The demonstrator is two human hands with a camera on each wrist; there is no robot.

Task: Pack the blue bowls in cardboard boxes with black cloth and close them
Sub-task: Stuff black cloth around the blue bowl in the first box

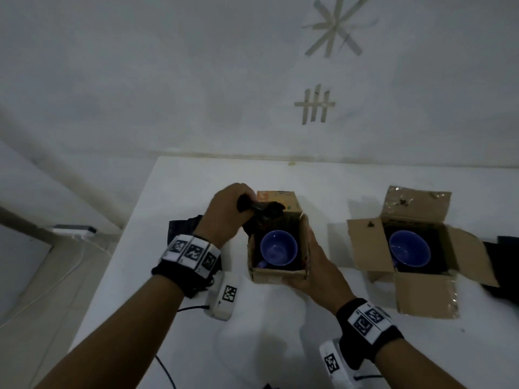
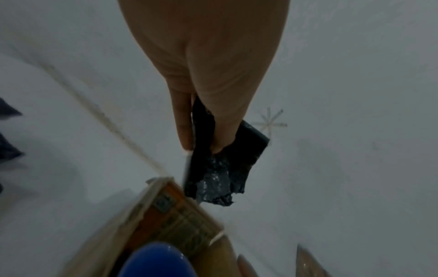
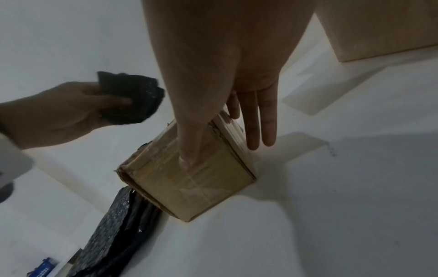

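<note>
A small cardboard box (image 1: 276,273) stands open on the white table (image 1: 196,186) with a blue bowl (image 1: 278,247) inside on dark lining. My left hand (image 1: 244,203) grips a crumpled black cloth (image 1: 266,210) just above the box's far left corner; the left wrist view shows the cloth (image 2: 213,180) pinched between thumb and fingers over the box (image 2: 170,215) and bowl (image 2: 154,262). My right hand (image 1: 302,254) braces the box's near right corner, thumb on the front wall, straight fingers (image 3: 260,131) along the side of the box (image 3: 189,187). A second box (image 1: 370,248), flaps spread, holds another blue bowl (image 1: 409,248) on black cloth.
More black cloth (image 1: 182,223) lies left of the near box, and a dark piece (image 1: 502,262) lies at the right edge. The table's left edge drops to the floor with a power strip (image 1: 74,230). A black cable (image 1: 165,369) runs near the front.
</note>
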